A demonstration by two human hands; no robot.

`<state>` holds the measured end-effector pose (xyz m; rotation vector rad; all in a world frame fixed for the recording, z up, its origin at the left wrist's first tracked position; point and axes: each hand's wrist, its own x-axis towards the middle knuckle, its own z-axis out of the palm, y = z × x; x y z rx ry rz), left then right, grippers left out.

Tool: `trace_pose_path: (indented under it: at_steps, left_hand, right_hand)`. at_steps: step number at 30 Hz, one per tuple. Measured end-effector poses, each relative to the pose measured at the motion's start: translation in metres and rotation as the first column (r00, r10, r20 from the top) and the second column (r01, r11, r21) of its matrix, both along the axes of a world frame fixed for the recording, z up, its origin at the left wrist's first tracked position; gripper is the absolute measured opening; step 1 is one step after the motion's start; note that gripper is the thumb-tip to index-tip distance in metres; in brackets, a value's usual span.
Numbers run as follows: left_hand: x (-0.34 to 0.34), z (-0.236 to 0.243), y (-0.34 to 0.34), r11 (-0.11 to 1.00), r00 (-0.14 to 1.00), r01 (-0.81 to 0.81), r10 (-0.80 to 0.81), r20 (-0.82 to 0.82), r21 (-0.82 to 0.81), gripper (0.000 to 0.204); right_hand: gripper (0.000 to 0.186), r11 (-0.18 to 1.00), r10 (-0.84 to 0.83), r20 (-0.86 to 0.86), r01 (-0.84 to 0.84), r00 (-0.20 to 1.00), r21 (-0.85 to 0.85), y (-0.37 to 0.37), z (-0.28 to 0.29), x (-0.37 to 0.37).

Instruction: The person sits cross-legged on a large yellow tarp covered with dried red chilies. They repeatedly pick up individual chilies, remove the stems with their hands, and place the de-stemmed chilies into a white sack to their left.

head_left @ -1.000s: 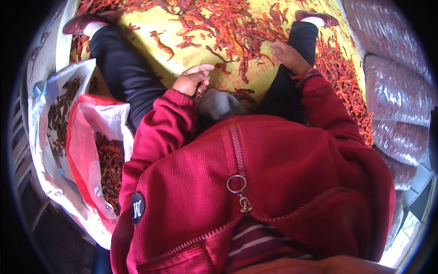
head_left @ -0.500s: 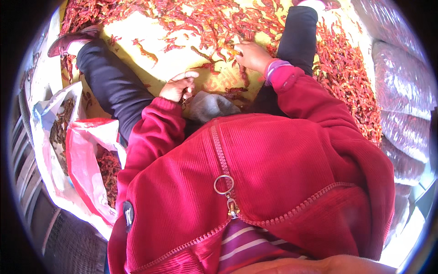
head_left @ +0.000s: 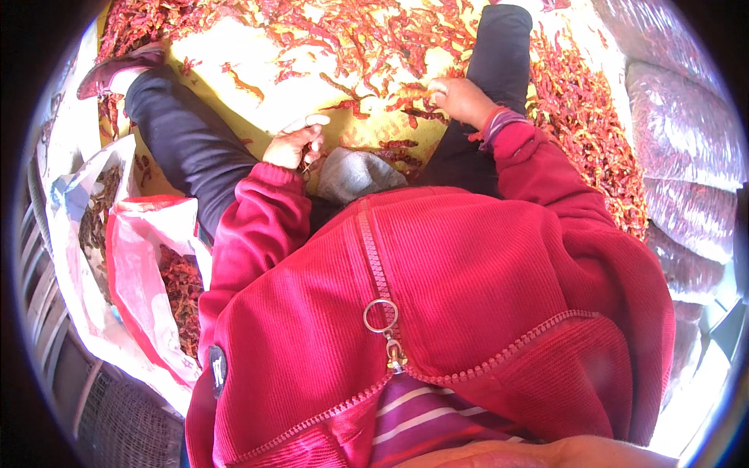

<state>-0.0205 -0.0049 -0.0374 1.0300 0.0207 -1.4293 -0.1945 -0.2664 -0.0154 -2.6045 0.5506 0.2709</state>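
Dried red chili peppers point(head_left: 367, 66) lie scattered over a yellow sheet point(head_left: 265, 105) between my outstretched legs. My left hand point(head_left: 293, 145) is held above the sheet in front of my lap, its fingers curled; something thin and dark shows below them, too small to name. My right hand point(head_left: 465, 101) is beside my right leg, thumb and fingertips pinched together over the loose chilies. Whatever is in that pinch is hidden or too small to tell. A grey cloth point(head_left: 359, 176) lies in my lap between the hands.
To my left stand a white sack point(head_left: 74, 257) and a red-and-white sack point(head_left: 133, 273), both open, with dried chilies or darker pieces inside. A thick bed of chilies point(head_left: 585, 132) runs along my right. Clear plastic bags point(head_left: 686, 148) are stacked beyond it.
My right hand has moved right and slightly down, away from the middle of the sheet toward my right leg. My left hand has shifted only a little and stays curled.
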Motion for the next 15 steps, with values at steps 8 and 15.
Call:
trace_pose_path:
  at_steps: [8,15]
  left_hand:
    - [0.008,-0.007,-0.001,0.976,0.988,0.069,-0.096,-0.123,-0.208,0.018]
    - [0.004,-0.012,-0.009,0.987,0.987,0.085,-0.102,-0.126,-0.134,0.026]
  right_hand:
    - [0.026,0.931,0.129,0.171,-0.06,0.977,-0.361,-0.013,0.0,0.034]
    - [0.021,0.973,0.147,0.138,-0.118,0.979,-0.199,0.015,-0.038,0.076]
